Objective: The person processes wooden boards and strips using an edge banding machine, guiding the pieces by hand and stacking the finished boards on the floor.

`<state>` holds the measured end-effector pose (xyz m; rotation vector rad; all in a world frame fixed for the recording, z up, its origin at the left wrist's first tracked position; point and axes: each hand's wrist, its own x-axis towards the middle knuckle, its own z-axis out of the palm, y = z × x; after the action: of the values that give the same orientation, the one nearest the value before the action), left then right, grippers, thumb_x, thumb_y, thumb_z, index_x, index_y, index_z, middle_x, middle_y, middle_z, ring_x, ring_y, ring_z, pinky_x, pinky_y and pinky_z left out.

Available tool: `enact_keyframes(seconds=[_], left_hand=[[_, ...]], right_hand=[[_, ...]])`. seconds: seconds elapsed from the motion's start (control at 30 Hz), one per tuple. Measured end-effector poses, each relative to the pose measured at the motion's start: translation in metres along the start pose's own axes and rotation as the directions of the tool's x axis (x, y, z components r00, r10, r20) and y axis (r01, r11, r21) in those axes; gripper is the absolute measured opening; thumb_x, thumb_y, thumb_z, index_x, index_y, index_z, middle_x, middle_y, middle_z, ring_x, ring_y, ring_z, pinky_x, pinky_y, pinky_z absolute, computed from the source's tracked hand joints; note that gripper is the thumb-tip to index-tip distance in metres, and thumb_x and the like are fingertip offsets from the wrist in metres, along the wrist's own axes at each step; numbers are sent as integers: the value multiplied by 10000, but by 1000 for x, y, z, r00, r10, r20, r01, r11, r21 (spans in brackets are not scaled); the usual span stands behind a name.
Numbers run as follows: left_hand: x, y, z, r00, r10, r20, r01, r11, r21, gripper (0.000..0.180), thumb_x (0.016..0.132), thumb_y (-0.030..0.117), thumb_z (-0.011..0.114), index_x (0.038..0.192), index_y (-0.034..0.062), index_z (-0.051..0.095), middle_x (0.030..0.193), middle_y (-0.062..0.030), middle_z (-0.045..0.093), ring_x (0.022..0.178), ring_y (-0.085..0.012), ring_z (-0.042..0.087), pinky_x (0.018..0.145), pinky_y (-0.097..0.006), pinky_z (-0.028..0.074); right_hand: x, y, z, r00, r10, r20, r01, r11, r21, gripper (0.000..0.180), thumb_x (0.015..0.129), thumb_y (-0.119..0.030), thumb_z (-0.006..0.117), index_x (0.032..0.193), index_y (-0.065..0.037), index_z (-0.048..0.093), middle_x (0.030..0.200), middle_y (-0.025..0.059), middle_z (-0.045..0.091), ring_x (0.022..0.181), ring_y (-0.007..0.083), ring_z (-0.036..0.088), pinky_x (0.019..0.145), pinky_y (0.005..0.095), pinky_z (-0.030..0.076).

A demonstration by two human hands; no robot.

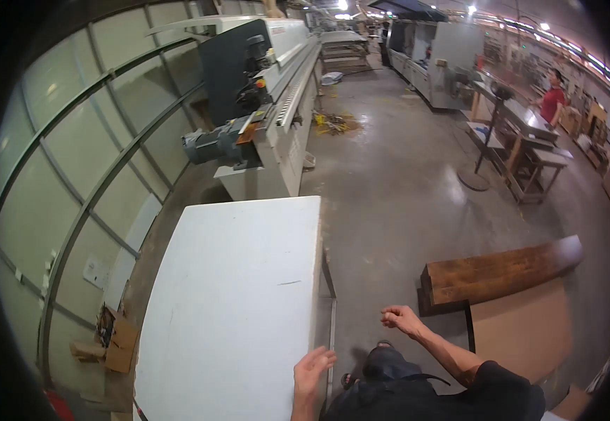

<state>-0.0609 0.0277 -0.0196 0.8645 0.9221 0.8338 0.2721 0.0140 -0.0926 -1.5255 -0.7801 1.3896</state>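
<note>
My left hand (312, 368) is at the right edge of a white-topped table (235, 281). Its fingers are stretched out and slightly apart, holding nothing; whether it touches the top I cannot tell. Over the floor to the right of the table, my right hand (403, 321) hangs with its fingers loosely curled in, and nothing shows in it. Right of that hand lies a long stack of dark brown wooden boards (501, 274), with a flat light brown panel (526, 323) on its near side.
A long machine with a grey motor (217, 144) stands beyond the table. Cardboard boxes (121, 347) sit by the panelled wall at left. A round-based stand (474, 180) and a workbench (529, 130) are at right, near a person in red (552, 104). Yellow scraps (333, 124) litter the floor.
</note>
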Motion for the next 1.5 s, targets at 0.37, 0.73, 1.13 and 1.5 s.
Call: enact_keyframes(seconds=[0.37, 0.73, 1.13, 1.5], left_hand=[[-29, 26, -28, 891, -80, -447, -18, 977, -210, 501, 933, 218, 680, 1344, -32, 536, 1166, -182, 672, 979, -287, 681, 867, -380, 552], [65, 63, -14, 788, -79, -611, -92, 966, -243, 460, 973, 243, 613, 1324, -43, 530, 1166, -207, 650, 987, -293, 662, 845, -399, 532], [274, 139, -127, 816, 70, -574, -279, 917, -285, 264, 980, 186, 569, 1098, -49, 592, 1040, -189, 684, 941, -287, 693, 762, -351, 584], [395, 226, -222, 604, 81, -793, -338, 927, -162, 820, 949, 468, 606, 1443, -105, 292, 1276, -262, 548, 1119, -351, 606, 940, -426, 504]], right_hand=[[158, -165, 162, 891, -391, 230, 438, 872, -216, 348, 923, -227, 583, 1157, 21, 656, 983, 143, 710, 903, 202, 671, 841, 335, 528], [253, -161, 211, 694, -597, 402, 720, 591, -364, 269, 922, -175, 577, 1137, -49, 679, 965, 164, 698, 828, 296, 674, 767, 379, 537], [263, -153, 209, 612, -572, 546, 757, 624, -195, 195, 923, -181, 597, 1055, -63, 677, 952, 139, 688, 878, 333, 647, 767, 406, 521], [258, -171, 200, 576, -630, 521, 786, 601, -142, 180, 878, -135, 598, 954, -29, 722, 921, 163, 707, 834, 352, 667, 759, 434, 535]])
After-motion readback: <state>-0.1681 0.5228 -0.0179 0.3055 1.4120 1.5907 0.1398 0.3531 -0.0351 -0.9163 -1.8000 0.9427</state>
